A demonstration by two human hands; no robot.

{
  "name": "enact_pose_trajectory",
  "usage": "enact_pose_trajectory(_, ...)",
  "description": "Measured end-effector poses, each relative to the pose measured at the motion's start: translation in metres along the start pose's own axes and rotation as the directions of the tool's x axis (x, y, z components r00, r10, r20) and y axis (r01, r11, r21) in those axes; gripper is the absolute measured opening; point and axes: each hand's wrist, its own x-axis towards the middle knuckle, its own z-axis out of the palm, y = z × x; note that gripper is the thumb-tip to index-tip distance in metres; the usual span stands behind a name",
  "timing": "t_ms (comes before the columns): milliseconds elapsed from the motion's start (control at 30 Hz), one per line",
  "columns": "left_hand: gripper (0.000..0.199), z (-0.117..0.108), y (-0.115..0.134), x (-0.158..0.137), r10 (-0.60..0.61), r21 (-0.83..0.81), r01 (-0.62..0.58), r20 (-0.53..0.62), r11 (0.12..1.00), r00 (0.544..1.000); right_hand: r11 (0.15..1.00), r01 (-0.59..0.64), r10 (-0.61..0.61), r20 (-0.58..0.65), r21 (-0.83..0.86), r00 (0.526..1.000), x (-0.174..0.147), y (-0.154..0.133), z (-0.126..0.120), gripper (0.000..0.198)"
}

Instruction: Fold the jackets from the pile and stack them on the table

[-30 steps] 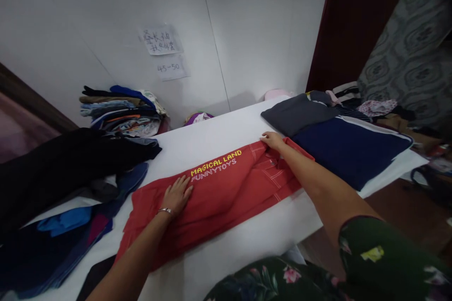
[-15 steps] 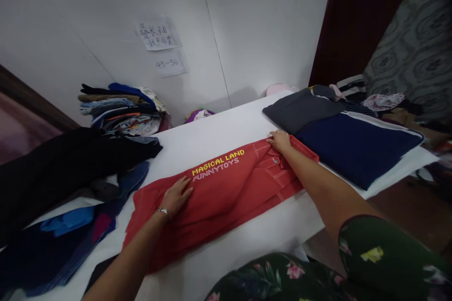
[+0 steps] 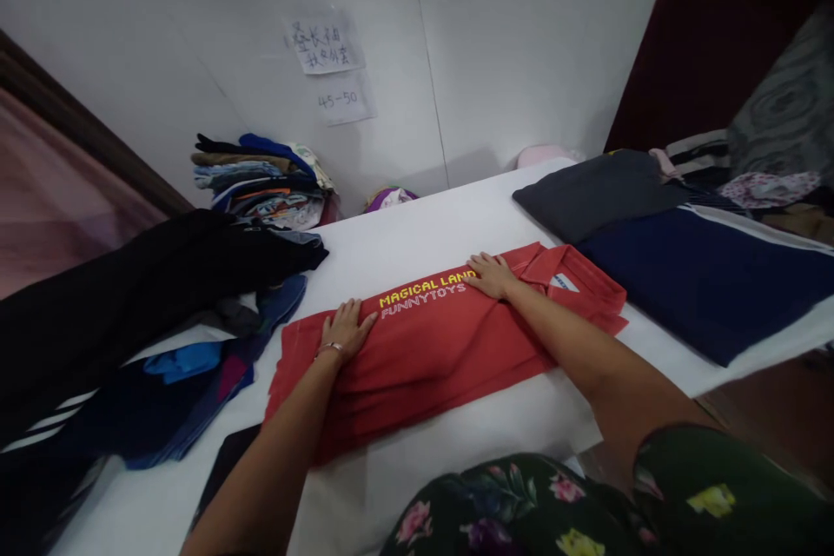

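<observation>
A red collared jacket (image 3: 430,356) lies folded in a long strip across the white table. Yellow and white lettering runs along its far edge, and a pale label shows inside the collar at the right end. My left hand (image 3: 347,330) rests flat on the jacket's left part, fingers spread, just left of the lettering. Over the right end of the lettering lies my right hand (image 3: 492,275), also flat with fingers out, pressing on the cloth. Neither hand grips anything.
Dark clothes, including a black garment (image 3: 162,278), are heaped at the left. Behind them rises a stack of folded clothes (image 3: 261,182). On the right lie a grey garment (image 3: 592,191) and a navy garment (image 3: 710,278). Paper notes (image 3: 329,43) hang on the wall.
My right hand has moved left from the collar end onto the lettering. At that end the collar now lies folded open with its label showing. The view has shifted left.
</observation>
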Motion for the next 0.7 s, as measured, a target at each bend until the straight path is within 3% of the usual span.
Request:
enact_pose_trajectory(333,0.064,-0.005,-0.002,-0.006,-0.004,-0.028,0.003,-0.037,1.0,0.999,1.0,-0.021,0.02,-0.015,-0.021,1.0,0.0,0.011,0.007,0.061)
enact_pose_trajectory(467,0.065,-0.014,-0.016,-0.03,-0.104,0.034,0.107,-0.075,0.994,0.992,1.0,-0.013,0.012,-0.054,-0.012,0.998,-0.004,0.014,0.011,0.055)
enact_pose_trajectory(567,0.07,-0.015,-0.034,-0.052,-0.208,-0.03,0.207,-0.054,0.978,0.977,1.0,-0.005,0.004,-0.101,-0.015,0.995,-0.006,0.019,0.014,0.053)
enact_pose_trajectory(700,0.067,-0.009,-0.048,-0.07,-0.226,-0.119,0.214,-0.099,0.97,0.969,0.998,-0.045,0.04,-0.136,-0.034,0.99,-0.011,0.012,0.013,0.051)
